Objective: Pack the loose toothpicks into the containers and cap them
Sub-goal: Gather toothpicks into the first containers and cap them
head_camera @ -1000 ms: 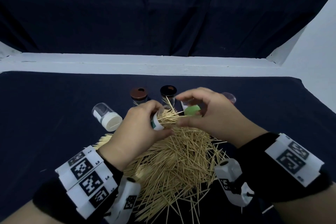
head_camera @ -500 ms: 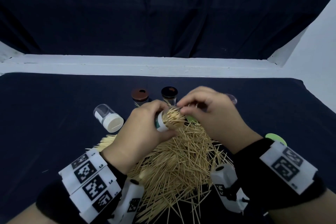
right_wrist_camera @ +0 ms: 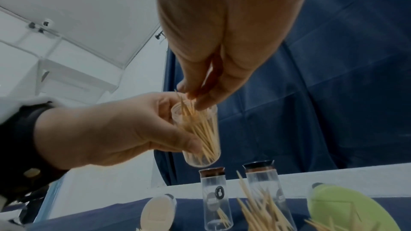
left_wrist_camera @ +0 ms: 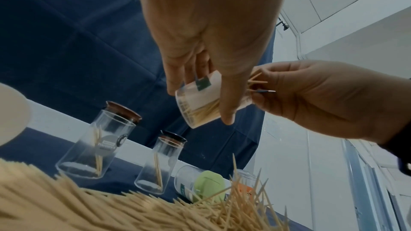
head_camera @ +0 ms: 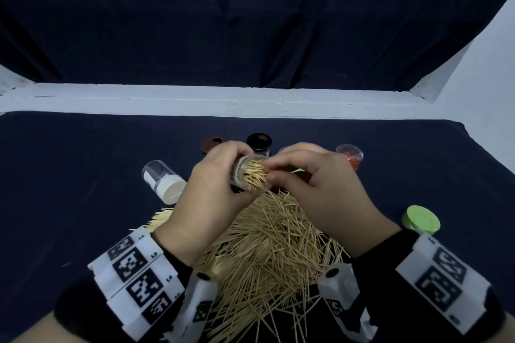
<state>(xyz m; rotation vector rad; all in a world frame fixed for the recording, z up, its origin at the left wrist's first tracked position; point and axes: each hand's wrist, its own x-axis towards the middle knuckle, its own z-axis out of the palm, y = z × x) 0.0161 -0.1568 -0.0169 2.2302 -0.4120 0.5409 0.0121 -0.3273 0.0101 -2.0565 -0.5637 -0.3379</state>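
Observation:
My left hand (head_camera: 223, 175) grips a small clear container (head_camera: 252, 177), tilted and packed with toothpicks, lifted over the far edge of the loose toothpick pile (head_camera: 264, 248). My right hand (head_camera: 271, 171) is at the container's open mouth, its fingertips pinching a few toothpicks (left_wrist_camera: 258, 83) that stick out of it. In the right wrist view the container (right_wrist_camera: 198, 133) shows toothpicks along its full length. A loose green cap (head_camera: 420, 220) lies on the cloth to the right, beside my right wrist.
A white-capped container (head_camera: 164, 184) lies on its side at the left. Behind the hands stand a brown-capped jar (head_camera: 213, 143) and a black-capped jar (head_camera: 259, 142), each holding a few picks, and a small red-filled cup (head_camera: 349, 154). A green-capped container (left_wrist_camera: 206, 187) lies by the pile.
My left hand has lifted the container slightly and turned its mouth up. My right fingers closed in on the mouth, and the toothpicks that stuck out loosely now sit bunched inside.

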